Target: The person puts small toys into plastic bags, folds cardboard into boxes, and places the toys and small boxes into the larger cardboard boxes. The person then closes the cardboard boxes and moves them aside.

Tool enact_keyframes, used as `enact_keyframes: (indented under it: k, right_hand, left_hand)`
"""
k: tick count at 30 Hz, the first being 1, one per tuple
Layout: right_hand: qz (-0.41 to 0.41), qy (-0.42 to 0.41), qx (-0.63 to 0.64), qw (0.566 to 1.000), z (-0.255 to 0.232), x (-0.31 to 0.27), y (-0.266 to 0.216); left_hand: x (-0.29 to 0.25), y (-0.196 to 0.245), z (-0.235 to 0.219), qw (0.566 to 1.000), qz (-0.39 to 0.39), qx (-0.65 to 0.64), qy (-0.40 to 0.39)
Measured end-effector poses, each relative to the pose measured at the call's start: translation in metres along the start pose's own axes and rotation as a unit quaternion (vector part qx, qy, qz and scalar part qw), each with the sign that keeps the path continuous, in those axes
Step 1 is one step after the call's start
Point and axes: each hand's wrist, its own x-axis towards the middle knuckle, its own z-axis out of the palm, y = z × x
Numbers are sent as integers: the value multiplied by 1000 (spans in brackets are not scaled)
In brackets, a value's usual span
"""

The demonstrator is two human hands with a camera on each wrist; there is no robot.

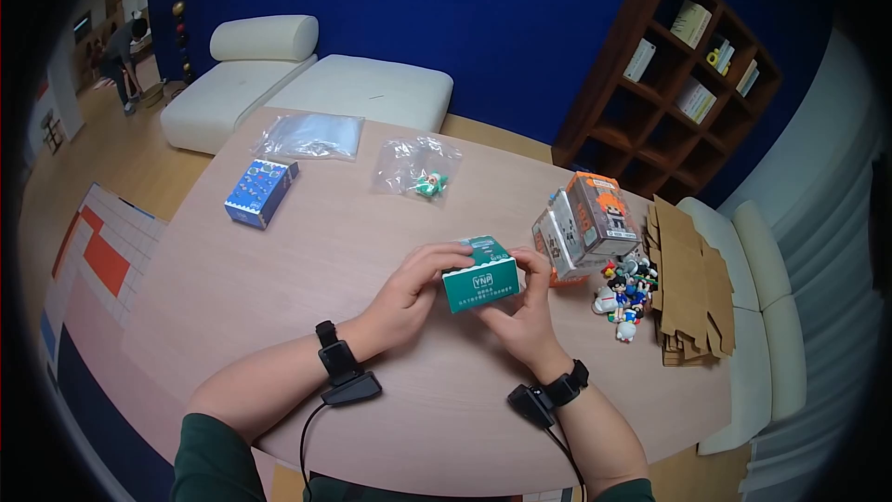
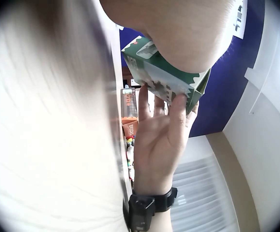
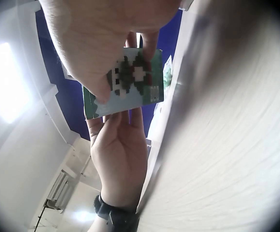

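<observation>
Both hands hold a small green box with white lettering above the table in front of me. My left hand is at its left side, the fingers reaching over the top edge. From the right, my right hand grips it, with the thumb low and the fingers around the far side. In the left wrist view the green box has a raised flap edge at one end, close to the right hand. Its pixel-patterned face shows in the right wrist view, with the left hand against the opposite side.
A blue box, a clear plastic bag and a bagged green figure lie farther back. To the right are toy boxes, several small figures and flattened cardboard. A person bends down in the far background.
</observation>
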Motion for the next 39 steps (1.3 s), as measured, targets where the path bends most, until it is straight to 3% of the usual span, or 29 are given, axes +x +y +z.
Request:
enact_keyframes:
  k: [5,7,8,10,11,14,15,16,17,19,20,21,23,24,26,27,29,32,36,38,39]
  right_hand:
    - [24,21,-33,999,-3,3,-6]
    - [24,22,-59,998,-4,2,-9]
    - [24,24,-55,998,-4,6,-20]
    - [-55,-90,-303,947,-7,15,-50]
    - [-40,-121,-308,943,-9,14,-43]
    - [-12,-97,-377,921,-10,13,-25]
    - [5,-65,-373,926,-9,14,-21]
    - [6,-55,-366,929,-7,15,-15]
    - [0,-24,-359,933,-7,14,-8]
    - [-4,16,-345,938,-9,13,-4]
    - [15,-58,-347,936,-12,11,-5]
    - [32,-132,-347,928,-13,10,-7]
    - [18,-112,-364,925,-12,6,-10]
    - [5,-100,-386,917,-12,4,-11]
    - [9,-90,-402,911,-12,4,-10]
    - [13,-84,-420,904,-12,3,-9]
    - [20,-82,-420,904,-12,3,-5]
    - [34,-91,-419,903,-13,4,-6]
    - [52,-100,-436,893,-12,4,1]
    - [51,-91,-437,894,-14,5,4]
    - [54,-85,-440,892,-15,5,4]
  left_hand:
    - [0,-1,-2,999,-3,23,-47]
    - [-1,12,8,988,-92,-124,-5]
    - [0,11,8,988,-94,-121,-6]
    - [2,9,7,948,-202,-245,26]
    - [3,16,5,939,-232,-254,21]
    - [7,-13,-3,957,-242,-144,68]
    - [9,-21,-9,976,-183,-48,109]
    - [15,-19,-21,977,-182,-38,102]
    - [23,-16,-40,980,-124,95,120]
    - [35,-4,-78,937,-48,317,136]
    - [36,6,-98,903,-32,406,136]
    - [33,6,-115,901,-29,412,130]
    - [25,-1,-144,717,-117,670,152]
    - [19,-1,-151,715,-114,673,149]
    - [4,-4,-161,602,-283,735,128]
    - [-3,-7,-169,601,-281,737,126]
    - [-14,-13,-189,658,-360,642,160]
    - [-17,-7,-210,670,-403,601,162]
    - [-18,8,-212,634,-384,653,156]
    - [-13,15,-216,719,-408,543,149]
    - [-10,15,-212,701,-417,557,157]
